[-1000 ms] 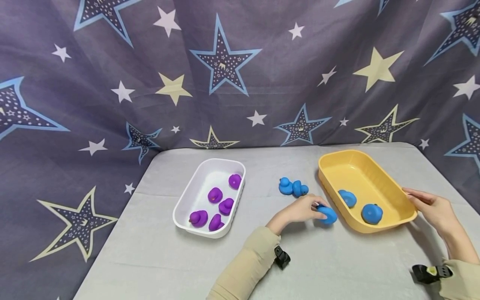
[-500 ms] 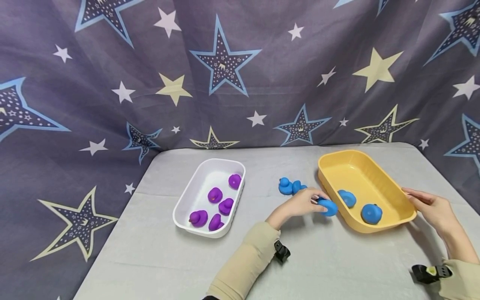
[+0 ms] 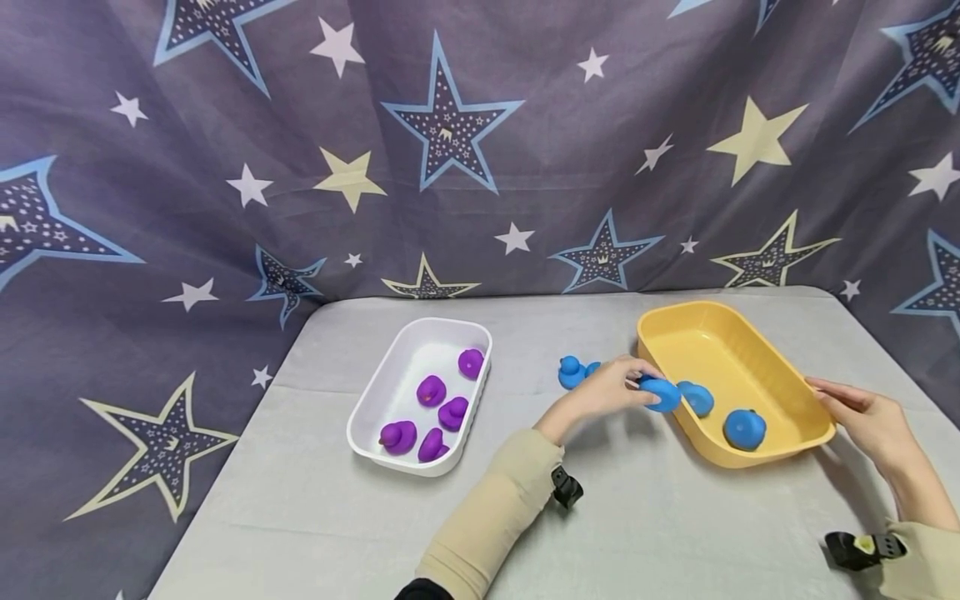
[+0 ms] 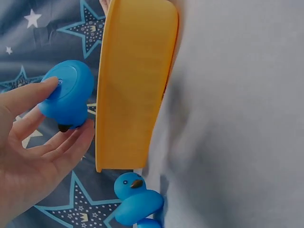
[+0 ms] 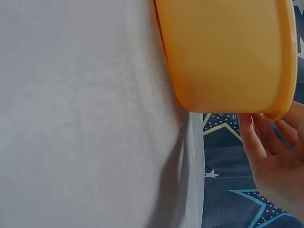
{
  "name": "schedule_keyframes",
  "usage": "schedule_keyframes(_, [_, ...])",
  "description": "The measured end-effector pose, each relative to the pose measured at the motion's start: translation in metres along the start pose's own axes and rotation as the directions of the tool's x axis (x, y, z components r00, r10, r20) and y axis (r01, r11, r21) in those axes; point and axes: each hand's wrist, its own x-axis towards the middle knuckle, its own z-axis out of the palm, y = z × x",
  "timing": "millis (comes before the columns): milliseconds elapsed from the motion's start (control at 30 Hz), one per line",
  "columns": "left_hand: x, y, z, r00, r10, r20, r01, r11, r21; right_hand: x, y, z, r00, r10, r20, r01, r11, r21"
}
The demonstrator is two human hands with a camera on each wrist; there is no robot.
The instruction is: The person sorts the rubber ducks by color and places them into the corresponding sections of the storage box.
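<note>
My left hand pinches a blue rubber duck between thumb and fingers, beside the near left rim of the yellow bin. In the left wrist view, this duck is tipped with its flat base facing the thumb, off the table. My right hand touches the bin's right side; in the right wrist view, its fingers lie fairly straight against the outer wall. Two blue ducks lie in the bin. Behind my left hand are more blue ducks, one partly hidden.
A white bin with several purple ducks stands on the left of the grey-covered table. A star-patterned cloth hangs behind the table.
My left hand has raised the blue duck and carried it slightly away from me, to the yellow bin's rim. It now covers more of the ducks behind. The right hand has stayed put.
</note>
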Motion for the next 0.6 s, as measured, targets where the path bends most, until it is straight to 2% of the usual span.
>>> schedule_keyframes(300, [0.012,0.004,-0.004,0.999,0.024,-0.032,-0.024,1.0,0.004,0.0,0.0,0.001,1.0,-0.005,-0.007,0.005,1.0,0.007])
schedule_keyframes(433, [0.018,0.005,-0.003,0.999,0.016,-0.045,-0.017,1.0,-0.022,-0.001,0.0,0.0,1.0,-0.016,-0.009,0.016,1.0,0.02])
schedule_keyframes(600, [0.026,0.004,0.0,0.996,0.0,-0.095,-0.001,1.0,-0.013,0.0,0.001,0.0,1.0,-0.017,-0.006,0.017,1.0,0.021])
